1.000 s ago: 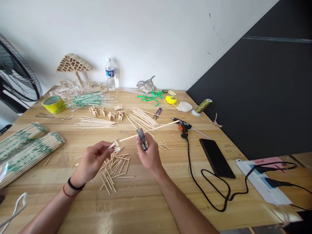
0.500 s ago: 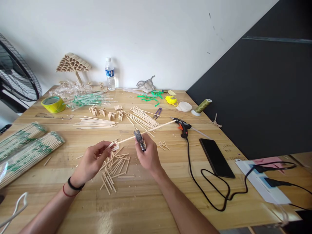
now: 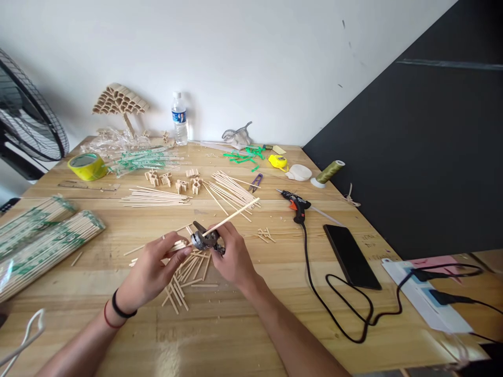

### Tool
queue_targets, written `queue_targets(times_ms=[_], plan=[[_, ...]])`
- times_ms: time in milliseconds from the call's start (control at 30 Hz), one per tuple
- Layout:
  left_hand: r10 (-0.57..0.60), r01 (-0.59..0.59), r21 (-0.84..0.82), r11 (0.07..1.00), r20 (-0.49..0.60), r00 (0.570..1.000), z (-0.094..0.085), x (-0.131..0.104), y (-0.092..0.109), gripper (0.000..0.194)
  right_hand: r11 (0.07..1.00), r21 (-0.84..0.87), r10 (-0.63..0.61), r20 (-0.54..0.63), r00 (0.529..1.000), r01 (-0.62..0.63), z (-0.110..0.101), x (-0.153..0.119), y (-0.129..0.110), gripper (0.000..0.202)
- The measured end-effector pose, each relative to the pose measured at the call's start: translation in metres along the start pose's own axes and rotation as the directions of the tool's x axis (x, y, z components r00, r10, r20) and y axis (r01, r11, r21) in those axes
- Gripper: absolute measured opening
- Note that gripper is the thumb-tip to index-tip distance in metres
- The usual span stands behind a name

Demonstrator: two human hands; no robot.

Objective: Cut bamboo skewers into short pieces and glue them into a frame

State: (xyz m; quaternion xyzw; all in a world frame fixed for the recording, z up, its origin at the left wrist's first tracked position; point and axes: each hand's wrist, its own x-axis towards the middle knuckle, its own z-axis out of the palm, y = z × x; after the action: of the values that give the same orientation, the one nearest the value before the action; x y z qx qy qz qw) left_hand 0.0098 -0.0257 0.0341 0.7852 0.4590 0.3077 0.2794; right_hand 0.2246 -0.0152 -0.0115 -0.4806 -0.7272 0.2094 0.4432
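My left hand (image 3: pixel 155 262) pinches a few short wooden stick pieces (image 3: pixel 179 245) together with the near end of a longer wooden stick (image 3: pixel 236 213). In my right hand (image 3: pixel 233 256) is a pair of dark metal pliers-like cutters (image 3: pixel 204 239), fingers wrapped round the handles. The cutter head lies across the stick, close against my left fingertips. The stick slants up and to the right beyond the jaws. Below both hands a loose pile of cut stick pieces (image 3: pixel 192 269) is spread on the wooden table (image 3: pixel 236 330). The jaws' exact bite is hard to see.
Long sticks (image 3: pixel 231 191), small stick assemblies (image 3: pixel 181 186) and purple snips (image 3: pixel 256 181) lie ahead. To the right are a glue gun (image 3: pixel 296 204) with its black cord, a phone (image 3: pixel 351 256) and a power strip (image 3: pixel 426 296). Packaged sticks (image 3: pixel 58 246) lie left.
The cutters have moved left and down along the stick to beside my left fingers. The stick's far end has shifted left, away from the glue gun.
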Motion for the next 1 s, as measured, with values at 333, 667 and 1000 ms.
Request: queue_targets(times_ms=[333,667,1000], plan=[[0.189,-0.188,0.064,0.980,-0.003,0.982,-0.004,-0.004,0.005,0.028,0.951,-0.306,-0.066,-0.100,0.993,0.033,-0.008,0.003,-0.002,0.047],[0.079,-0.075,0.051,0.996,-0.079,0.994,-0.001,-0.004,0.000,0.027,0.953,0.252,0.193,-0.085,0.977,-0.166,-0.014,0.006,-0.002,0.006],[0.165,-0.176,0.088,0.981,0.112,0.980,0.016,-0.005,-0.006,0.017,0.736,0.607,0.311,0.092,0.946,-0.301,-0.004,-0.003,-0.023,0.022]])
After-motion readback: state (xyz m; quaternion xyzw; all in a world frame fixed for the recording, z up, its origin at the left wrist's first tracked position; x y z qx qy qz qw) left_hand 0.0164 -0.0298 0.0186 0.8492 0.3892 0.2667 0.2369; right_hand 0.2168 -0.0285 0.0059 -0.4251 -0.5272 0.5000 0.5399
